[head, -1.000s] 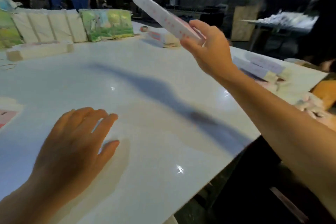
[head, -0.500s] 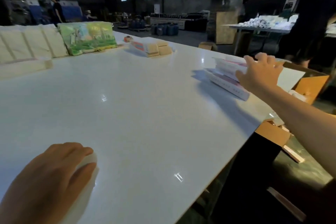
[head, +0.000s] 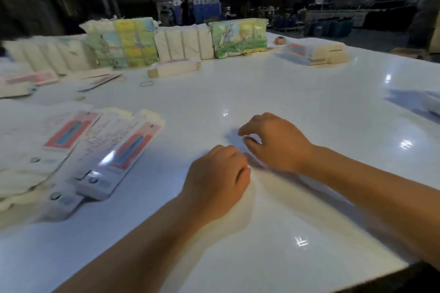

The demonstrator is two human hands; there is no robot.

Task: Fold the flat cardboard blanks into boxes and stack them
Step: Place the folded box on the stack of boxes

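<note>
Head view, and both hands are over bare white table (head: 273,93) with nothing in them. The left hand (head: 214,183) hovers low with its fingers loosely curled under, gripping nothing. Just ahead of it and to its right, nearly touching it, the right hand (head: 276,143) has thumb and forefinger a little apart and the other fingers relaxed; I see no cardboard between them, though the picture is smeared.

The work waiting: off to the left of the left hand, a fanned pile of flat blanks (head: 112,150), white with red and pink printing, overlapping one another right to the table's near edge. None of them is touched at present.

The work done, as best I can judge: far ahead of the hands and slightly left lies one long folded box (head: 173,69) on its side, and far ahead and to the right of the right hand sits a small stack of boxes (head: 312,52). At the far right edge a pale shape is cut off; I can't tell what it is.

My reading: between boxes, a few finished, plenty of blanks left. Next the left-side pile needs a reach.
</note>
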